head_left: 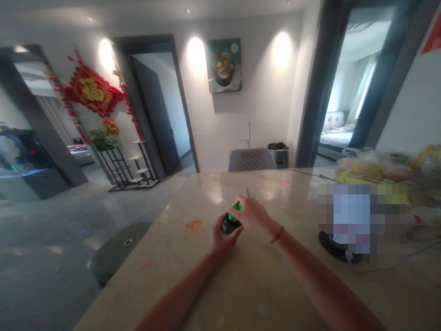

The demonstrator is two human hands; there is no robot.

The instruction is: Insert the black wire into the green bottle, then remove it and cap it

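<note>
Over the middle of the table (268, 285), both hands are on a small dark green bottle (230, 224) with a brighter, shiny green upper part. My left hand (220, 236) wraps its fingers and thumb around the lower body from the left. From the right, my right hand (251, 212) closes over the bright green top, its fingertips pinching there. The fingers hide much of the bottle, so its exact shape and any cap are hard to make out. A thin dark stick-like thing (247, 193) shows just behind my right hand.
To the right are a black round base (339, 248) with a cable, a blurred-out patch and a heap of plastic bags (372, 163). A quilted chair (251, 159) stands at the far edge. A green stool (117, 253) is on the left. Orange stains (194, 225) mark the tabletop.
</note>
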